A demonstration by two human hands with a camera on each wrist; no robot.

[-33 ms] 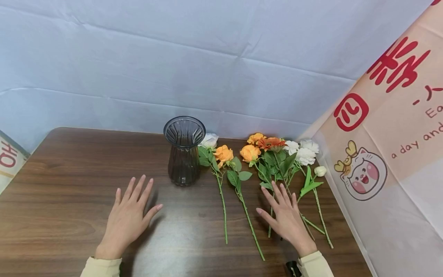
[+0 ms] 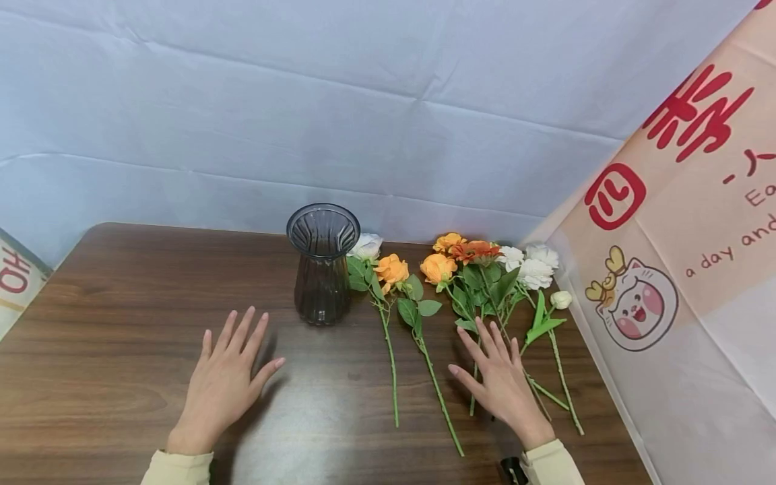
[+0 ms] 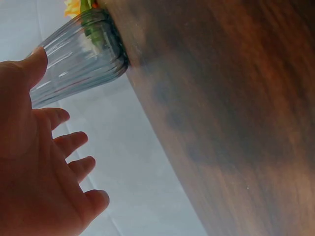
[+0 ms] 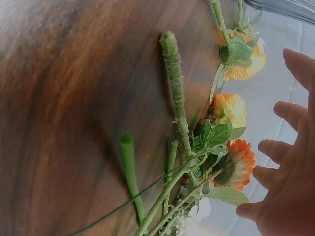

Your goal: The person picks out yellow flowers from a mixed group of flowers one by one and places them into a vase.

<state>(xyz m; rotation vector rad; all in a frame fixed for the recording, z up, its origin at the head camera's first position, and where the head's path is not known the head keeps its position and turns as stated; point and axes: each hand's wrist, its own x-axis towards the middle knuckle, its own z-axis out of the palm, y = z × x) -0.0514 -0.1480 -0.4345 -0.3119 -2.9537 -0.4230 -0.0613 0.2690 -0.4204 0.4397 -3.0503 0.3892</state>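
Note:
With fingers spread, my left hand [image 2: 224, 380] hovers palm down over the table, left of and nearer than a dark ribbed glass vase [image 2: 321, 286]. In the left wrist view the vase [image 3: 81, 61] appears beyond the thumb, with no fingers around it. My right hand [image 2: 503, 391], also spread, is over the stems of several flowers on the right. These include a yellow-orange rose [image 2: 438, 269], an orange daisy-like flower [image 2: 475, 252], white blooms [image 2: 536, 273] and a white tulip [image 2: 561, 300]. The right wrist view shows the hand [image 4: 288, 162] apart from the stems.
Between vase and right hand lie a white rose [image 2: 366, 246] and another yellow-orange rose [image 2: 393, 269], their stems pointing toward me. The brown wooden table [image 2: 121, 337] meets a pale cloth [image 2: 242, 135] at the back and a printed cloth [image 2: 697, 323] on the right.

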